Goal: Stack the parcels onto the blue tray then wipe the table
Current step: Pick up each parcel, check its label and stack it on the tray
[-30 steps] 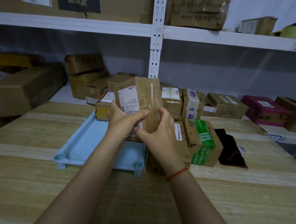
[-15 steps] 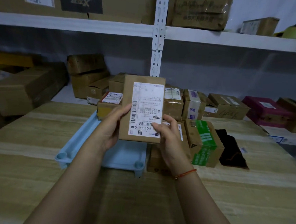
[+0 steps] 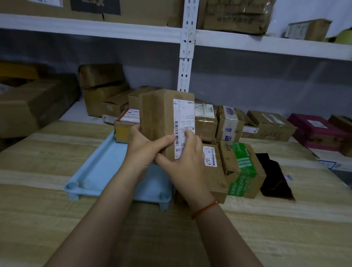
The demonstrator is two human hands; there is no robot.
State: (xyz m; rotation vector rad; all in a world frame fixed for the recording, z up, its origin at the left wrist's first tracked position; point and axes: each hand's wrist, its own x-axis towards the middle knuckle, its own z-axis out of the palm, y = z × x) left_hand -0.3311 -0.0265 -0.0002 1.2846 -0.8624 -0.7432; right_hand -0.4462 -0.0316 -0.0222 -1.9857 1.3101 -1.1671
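Observation:
Both hands hold a brown cardboard parcel (image 3: 161, 119) upright above the light blue tray (image 3: 97, 169) on the wooden table. Its white shipping label faces right. My left hand (image 3: 144, 150) grips the parcel's lower left side, thumb across the front. My right hand (image 3: 187, 161) grips the lower right edge over the label. A parcel with a yellow side (image 3: 123, 127) sits at the tray's far end. Right of the tray lie a flat brown parcel (image 3: 214, 169) and a green-taped parcel (image 3: 241, 169).
A dark cloth (image 3: 274, 177) lies on the table right of the green-taped parcel. More parcels (image 3: 230, 124) line the table's far edge. Behind it, white shelving (image 3: 186, 50) holds many boxes, among them a magenta box (image 3: 317, 130).
The parcel has been turned in my hands: its label faced me half a second ago and is now swung toward the right, with a plain side toward me. My hands shifted lower on it.

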